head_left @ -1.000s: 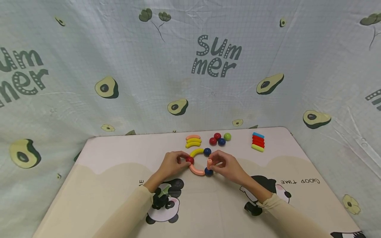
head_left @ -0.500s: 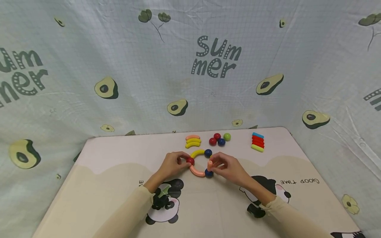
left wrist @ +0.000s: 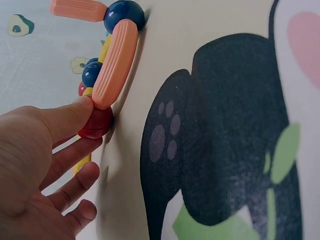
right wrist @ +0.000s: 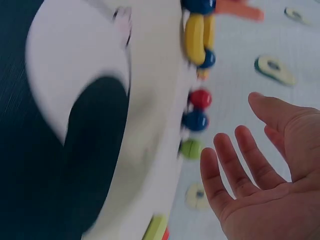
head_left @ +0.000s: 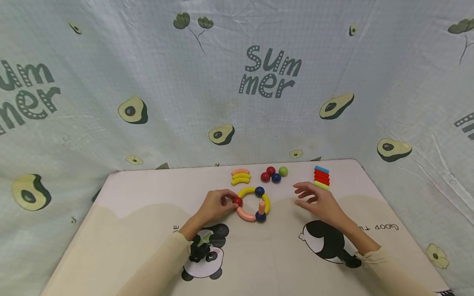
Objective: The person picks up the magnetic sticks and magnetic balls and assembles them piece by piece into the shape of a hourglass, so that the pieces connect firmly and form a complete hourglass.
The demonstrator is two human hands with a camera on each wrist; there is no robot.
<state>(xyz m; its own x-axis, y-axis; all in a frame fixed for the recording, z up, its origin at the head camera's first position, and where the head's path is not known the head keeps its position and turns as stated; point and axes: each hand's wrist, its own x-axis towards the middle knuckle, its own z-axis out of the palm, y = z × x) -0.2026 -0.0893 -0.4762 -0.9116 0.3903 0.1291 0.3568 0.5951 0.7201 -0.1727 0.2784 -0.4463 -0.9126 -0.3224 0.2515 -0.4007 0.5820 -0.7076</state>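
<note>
On the table a ring of toy pieces joins curved sticks and balls. My left hand (head_left: 216, 204) pinches its red ball (head_left: 238, 201) between thumb and fingers. From there a yellow curved stick (head_left: 245, 191) runs to the far blue ball (head_left: 259, 191), and a pink curved stick (head_left: 245, 214) to the near blue ball (head_left: 261, 217). A second yellow curved stick (head_left: 267, 203) forms the right side. Upright on the near blue ball stands a pink stick (head_left: 261, 207). My right hand (head_left: 321, 204) is raised to the right of the ring, fingers spread and holding nothing.
Behind the ring lie spare curved sticks (head_left: 241, 176) in pink and yellow. Loose red, blue and green balls (head_left: 276, 178) sit to their right. Farther right is a row of straight sticks (head_left: 321, 177), partly behind my right hand. A patterned cloth (head_left: 177, 82) hangs behind the table.
My right hand has let go of the upright pink stick and moved off to the right, uncovering the ring's right-hand yellow stick. The left hand keeps its hold on the red ball.
</note>
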